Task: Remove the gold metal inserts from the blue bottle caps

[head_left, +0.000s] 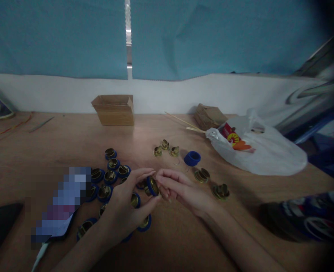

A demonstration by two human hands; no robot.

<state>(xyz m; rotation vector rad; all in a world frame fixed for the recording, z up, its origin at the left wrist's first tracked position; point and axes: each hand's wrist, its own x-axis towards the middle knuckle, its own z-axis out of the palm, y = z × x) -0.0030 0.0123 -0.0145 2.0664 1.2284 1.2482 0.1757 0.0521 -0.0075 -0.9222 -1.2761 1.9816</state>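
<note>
Between the thumb and fingers of my left hand (124,202) is a round brass-coloured fitting with a blue ring (152,186) around its rim, tilted on edge. My right hand (184,190) is right beside it, fingers pinched together close to the fitting's face; whatever they hold is hidden. Several similar blue-ringed fittings (104,192) lie to the left and under my left hand. Beyond my hands are three small brass fittings (174,151) without rings. A short stack of blue rings (192,158) stands right of those. Two larger bare brass fittings (220,191) sit nearer my right forearm.
A phone (61,207) with a white cable lies at left. Farther back stand an open cardboard box (116,115) and a brown paper package (210,117). A white plastic bag (271,151) is at right, with a dark labelled bottle (300,217) lying nearer. A wall closes the table's back.
</note>
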